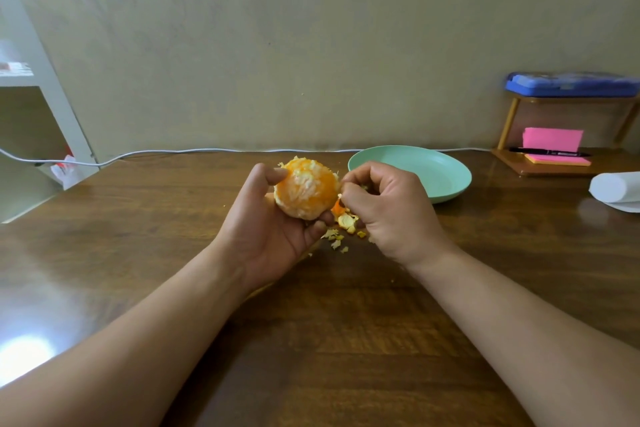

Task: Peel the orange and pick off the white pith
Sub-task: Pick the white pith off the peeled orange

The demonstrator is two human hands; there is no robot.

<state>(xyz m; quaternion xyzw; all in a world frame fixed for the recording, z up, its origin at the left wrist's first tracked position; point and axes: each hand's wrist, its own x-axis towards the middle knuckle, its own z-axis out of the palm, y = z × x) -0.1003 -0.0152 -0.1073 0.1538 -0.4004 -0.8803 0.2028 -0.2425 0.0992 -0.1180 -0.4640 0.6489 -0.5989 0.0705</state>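
Left hand [266,229] cups the orange [306,189] above mid-desk [346,340], pith side up for picking; right hand [388,204] pinches at its three o'clock edge, scraps [341,229] dropping below.

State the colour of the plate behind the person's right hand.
Pale mint green: the plate shows best in the head view, the only one given.

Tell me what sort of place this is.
Probably a home desk or study corner: pink sticky notes and a black pen on a small wooden rack, beside a pale green plate on the brown wooden table.
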